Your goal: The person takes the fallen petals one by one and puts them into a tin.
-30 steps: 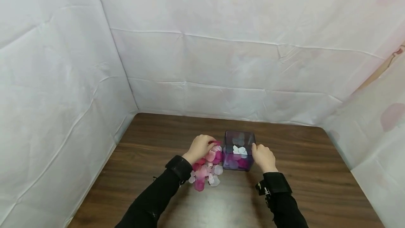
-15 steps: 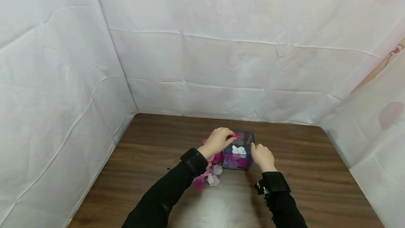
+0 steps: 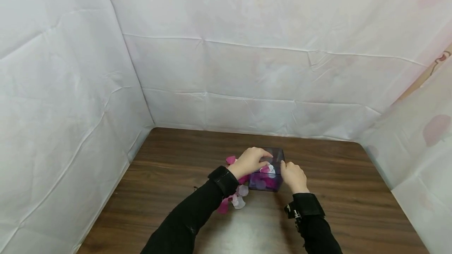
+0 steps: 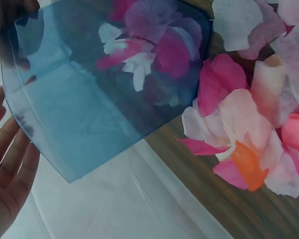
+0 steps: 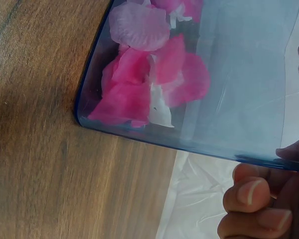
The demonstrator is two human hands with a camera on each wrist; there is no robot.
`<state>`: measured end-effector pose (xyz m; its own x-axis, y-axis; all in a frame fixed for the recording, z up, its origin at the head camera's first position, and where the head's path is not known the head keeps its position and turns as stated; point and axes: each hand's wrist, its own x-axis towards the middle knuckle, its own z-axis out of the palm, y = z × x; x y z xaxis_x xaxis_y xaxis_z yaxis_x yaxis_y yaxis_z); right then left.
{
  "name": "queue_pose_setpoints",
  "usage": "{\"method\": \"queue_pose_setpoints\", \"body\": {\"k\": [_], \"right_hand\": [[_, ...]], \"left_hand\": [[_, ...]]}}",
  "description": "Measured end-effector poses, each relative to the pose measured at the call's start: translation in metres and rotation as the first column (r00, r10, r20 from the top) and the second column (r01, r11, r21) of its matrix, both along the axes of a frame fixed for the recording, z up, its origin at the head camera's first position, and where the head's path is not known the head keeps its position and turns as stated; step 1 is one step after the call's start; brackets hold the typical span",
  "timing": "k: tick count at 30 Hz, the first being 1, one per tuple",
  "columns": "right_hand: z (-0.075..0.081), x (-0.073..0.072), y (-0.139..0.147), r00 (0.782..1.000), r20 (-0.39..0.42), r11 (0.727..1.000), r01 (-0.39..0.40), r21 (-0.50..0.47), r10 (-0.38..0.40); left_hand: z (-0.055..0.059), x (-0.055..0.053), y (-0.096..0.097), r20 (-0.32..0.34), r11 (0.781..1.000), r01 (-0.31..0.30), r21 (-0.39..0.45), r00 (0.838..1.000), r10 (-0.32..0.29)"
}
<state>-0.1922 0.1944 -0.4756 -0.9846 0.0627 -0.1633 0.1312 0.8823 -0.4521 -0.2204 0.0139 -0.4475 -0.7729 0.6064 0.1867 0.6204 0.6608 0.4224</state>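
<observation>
A see-through dark purple box (image 3: pixel 279 154) stands on the table, bluish in both wrist views. Pink, lilac and white artificial flower petals (image 5: pixel 132 87) lie at its bottom. My left hand (image 3: pixel 248 162) is over the box's open top, thumb and fingers spread apart with nothing between them. At the box's right side, my right hand (image 3: pixel 294 176) pinches the rim between thumb and curled fingers (image 5: pixel 249 194). Left of the box lies a loose pile of pink, peach, white and orange petals (image 4: pixel 244 119), partly hidden by my left forearm in the head view.
The brown wood-grain table (image 3: pixel 339 191) carries the box and the pile. White cloth (image 3: pixel 247 69) hangs behind it and along both sides. Each forearm wears a black sleeve and a wrist strap (image 3: pixel 223 181).
My left hand has carried a deep pink petal from the pile over the box and let it go; it now lies among those inside. My right hand stays on the rim.
</observation>
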Motion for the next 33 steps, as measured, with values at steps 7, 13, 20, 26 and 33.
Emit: {"method": "queue_pose_setpoints", "body": {"k": [7,13,20,26,33], "right_hand": [[-0.001,0.004,0.001,1.0,-0.019,1.0,-0.002,-0.007,0.001],[0.0,0.006,0.004,1.0,-0.024,1.0,-0.003,-0.004,0.003],[-0.001,0.006,0.003,0.999,-0.03,1.0,-0.022,-0.003,0.022],[0.0,0.005,0.001,0.999,-0.028,1.0,-0.016,-0.015,0.016],[0.001,0.002,0.001,1.0,-0.027,1.0,-0.012,-0.01,0.012]], "left_hand": [[-0.021,0.008,-0.043,-0.04,0.975,-0.074,0.208,0.996,0.084],[-0.061,0.023,-0.1,0.034,0.946,-0.188,0.265,0.982,0.186],[-0.097,0.055,-0.152,0.027,0.964,-0.241,0.111,0.97,0.24],[-0.113,0.077,-0.165,-0.053,0.967,-0.249,0.047,0.966,0.251],[-0.122,0.088,-0.153,-0.072,0.96,-0.279,-0.024,0.958,0.277]]}}
